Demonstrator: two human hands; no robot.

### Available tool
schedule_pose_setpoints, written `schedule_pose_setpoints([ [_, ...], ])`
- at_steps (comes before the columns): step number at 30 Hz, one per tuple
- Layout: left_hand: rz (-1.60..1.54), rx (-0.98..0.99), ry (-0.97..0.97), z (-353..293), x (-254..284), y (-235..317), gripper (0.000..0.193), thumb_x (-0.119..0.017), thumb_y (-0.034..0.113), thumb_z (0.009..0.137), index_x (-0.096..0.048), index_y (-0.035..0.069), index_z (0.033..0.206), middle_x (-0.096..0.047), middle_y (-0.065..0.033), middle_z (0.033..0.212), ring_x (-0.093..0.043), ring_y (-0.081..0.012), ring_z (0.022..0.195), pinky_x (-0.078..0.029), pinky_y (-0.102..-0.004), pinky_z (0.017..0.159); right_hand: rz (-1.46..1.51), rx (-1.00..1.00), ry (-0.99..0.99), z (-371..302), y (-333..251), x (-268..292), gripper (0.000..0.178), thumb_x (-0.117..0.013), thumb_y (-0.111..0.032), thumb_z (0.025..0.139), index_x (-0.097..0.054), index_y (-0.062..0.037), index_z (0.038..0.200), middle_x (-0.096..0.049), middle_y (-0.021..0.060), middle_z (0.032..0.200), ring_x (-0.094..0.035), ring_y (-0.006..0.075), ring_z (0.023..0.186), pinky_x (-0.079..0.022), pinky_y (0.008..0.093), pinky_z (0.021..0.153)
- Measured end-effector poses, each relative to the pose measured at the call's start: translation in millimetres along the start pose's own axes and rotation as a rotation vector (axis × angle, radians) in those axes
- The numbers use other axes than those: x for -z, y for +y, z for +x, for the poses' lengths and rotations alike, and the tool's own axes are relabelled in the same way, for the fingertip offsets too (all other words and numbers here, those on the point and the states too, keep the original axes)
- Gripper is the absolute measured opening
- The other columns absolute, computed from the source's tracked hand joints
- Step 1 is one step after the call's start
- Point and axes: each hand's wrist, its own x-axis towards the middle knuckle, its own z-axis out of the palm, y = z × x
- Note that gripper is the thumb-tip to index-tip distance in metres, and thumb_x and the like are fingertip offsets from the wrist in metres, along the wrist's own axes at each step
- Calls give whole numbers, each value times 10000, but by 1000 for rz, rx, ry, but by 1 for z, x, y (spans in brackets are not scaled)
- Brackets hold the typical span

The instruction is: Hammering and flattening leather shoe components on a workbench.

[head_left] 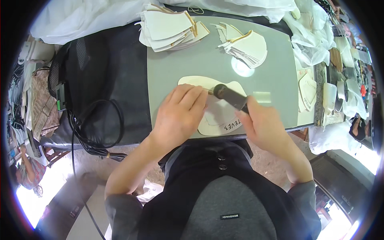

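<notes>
At left, note stacked white pieces (170,30) on tabletop (276,80). With left hand (179,114), seems to pinch thin rod (210,91) over cream panel (217,116) near front edge; with right hand (266,124), grips dark round-ended tool (232,98). Judge panel underway; cannot class these or smaller fanned pile (251,45) as finished or waiting. Farther right, see translucent bags (314,45), contents unclear.

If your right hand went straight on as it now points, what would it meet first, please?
Pointing up-left, the right hand leads with its black tool, whose round head would likely meet the thin rod at the left hand first; their heights are unclear.
</notes>
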Motion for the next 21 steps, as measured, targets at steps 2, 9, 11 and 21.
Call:
schedule_pose_setpoints([
  [2,-54,50,12,4,1,-1,297,-764,11,684,-677,14,968,-646,-96,981,-621,-287,900,-533,-375,761,5,14,70,0,3,-2,309,-564,-278,986,-476,8,908,-539,143,528,-584,377,509,-444,464,482],
  [9,-20,152,51,17,-11,-2,155,-751,-5,704,-644,40,807,-584,-69,802,-561,-289,759,-467,-388,648,-85,-32,-19,0,4,-6,286,-568,-229,977,-474,39,947,-549,159,561,-586,377,533,-424,451,488],
  [11,-4,145,56,17,-11,0,161,-750,-9,703,-651,36,823,-594,-70,821,-569,-286,774,-476,-387,663,-49,-17,-7,-1,4,-6,290,-571,-230,975,-474,42,949,-547,155,556,-587,373,529,-426,451,488],
  [21,-8,-1,15,0,0,-2,304,-745,-30,694,-694,-5,992,-652,-88,972,-626,-283,916,-534,-372,774,108,36,127,-1,-2,6,308,-552,-279,992,-473,6,905,-541,145,536,-592,374,515,-451,465,485],
])
